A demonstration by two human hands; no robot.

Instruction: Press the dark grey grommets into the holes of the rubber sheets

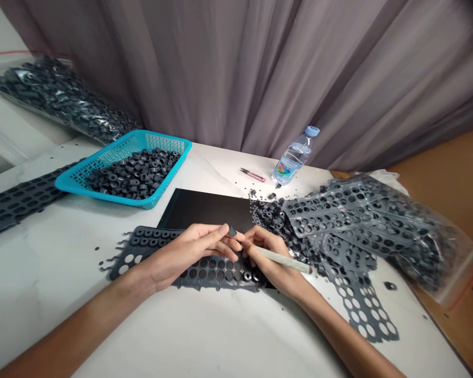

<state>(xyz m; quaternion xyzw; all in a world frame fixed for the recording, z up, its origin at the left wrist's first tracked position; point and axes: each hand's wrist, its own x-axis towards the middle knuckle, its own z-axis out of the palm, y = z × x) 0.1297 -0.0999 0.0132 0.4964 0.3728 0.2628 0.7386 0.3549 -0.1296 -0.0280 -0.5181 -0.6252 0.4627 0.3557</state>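
Observation:
My left hand [189, 251] lies over a dark rubber sheet [150, 247] full of punched rings, and its fingertips pinch a small black ring [232, 231]. My right hand [270, 257] meets it from the right, gripping a pale stick-like tool [286, 260] whose tip points at the sheet. The sheet lies partly on a black mat [208, 207]. Some holes at the sheet's left end are empty; others hold rings.
A turquoise basket [169, 181] of loose black rings stands at the back left. Used perforated sheets [339, 220] and a clear bag pile up on the right. A water bottle [294, 157] and pink snips [252, 175] lie behind. Another sheet [11, 202] and a bag of rings [63, 100] sit far left.

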